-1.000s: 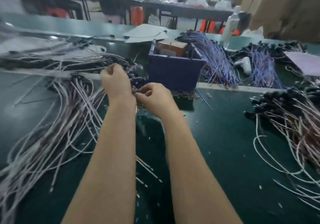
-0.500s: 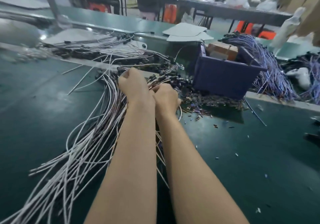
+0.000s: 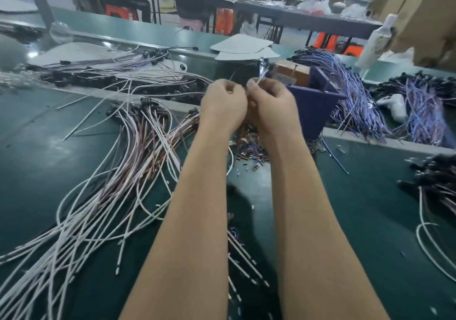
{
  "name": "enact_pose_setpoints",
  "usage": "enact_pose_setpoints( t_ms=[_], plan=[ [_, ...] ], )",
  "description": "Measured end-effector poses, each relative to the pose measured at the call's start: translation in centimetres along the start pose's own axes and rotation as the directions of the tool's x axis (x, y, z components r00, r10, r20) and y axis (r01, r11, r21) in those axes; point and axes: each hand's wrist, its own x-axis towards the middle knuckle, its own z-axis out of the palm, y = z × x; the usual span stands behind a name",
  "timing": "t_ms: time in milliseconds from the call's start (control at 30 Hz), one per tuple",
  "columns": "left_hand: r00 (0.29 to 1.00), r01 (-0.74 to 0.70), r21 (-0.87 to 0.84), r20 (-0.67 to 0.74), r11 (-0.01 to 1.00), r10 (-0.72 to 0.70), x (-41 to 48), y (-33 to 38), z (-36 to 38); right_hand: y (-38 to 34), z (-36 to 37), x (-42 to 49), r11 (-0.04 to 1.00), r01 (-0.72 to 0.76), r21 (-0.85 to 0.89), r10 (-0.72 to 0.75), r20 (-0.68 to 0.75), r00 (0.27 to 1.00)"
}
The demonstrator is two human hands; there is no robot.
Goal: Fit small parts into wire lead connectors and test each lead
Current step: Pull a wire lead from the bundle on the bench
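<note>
Pale lead (image 3: 262, 74): one, upright, pinched in my right hand (image 3: 271, 107). Small parts (image 3: 249, 148): heap, its 6 o'clock. Loose leads (image 3: 138, 161): fanned, 8 o'clock.

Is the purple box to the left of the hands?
No, the purple box stands right of the right hand, which pinches a thin wire lead; the left hand is farther away.

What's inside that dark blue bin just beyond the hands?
A brown cardboard box shows at the top of the dark blue bin. Anything lower is hidden by its wall, and the right hand, pinching a wire lead, covers its near left corner.
</note>
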Motion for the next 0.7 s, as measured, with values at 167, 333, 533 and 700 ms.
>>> enact_pose_setpoints(
  t_ms=[167, 333, 533, 700],
  plan=[
    [0.959, -0.033, 0.070, 0.284, 0.997, 0.011, -1.9, 2.8, 4.2, -4.4, -6.9, -0.1, 0.978, 0.160, 0.130, -0.155, -0.055, 0.986],
    [0.823, 0.049, 0.054, 0.563, 0.997, -0.071, -3.6, 2.1, 7.4, -4.7, -12.3, 0.1, 0.979, 0.120, 0.165, -0.079, -0.238, 0.968],
    [0.873, 0.164, -0.125, 0.480, 0.978, -0.085, -2.9, 1.1, 7.9, -3.1, -13.4, 1.7, 0.999, -0.041, 0.010, 0.042, -0.306, 0.951],
    [0.966, 0.093, -0.168, 0.253, 0.981, -0.048, -2.3, 0.9, 8.6, -2.2, -13.0, 1.7, 0.960, -0.126, -0.250, 0.067, -0.230, 0.971]
  ],
)
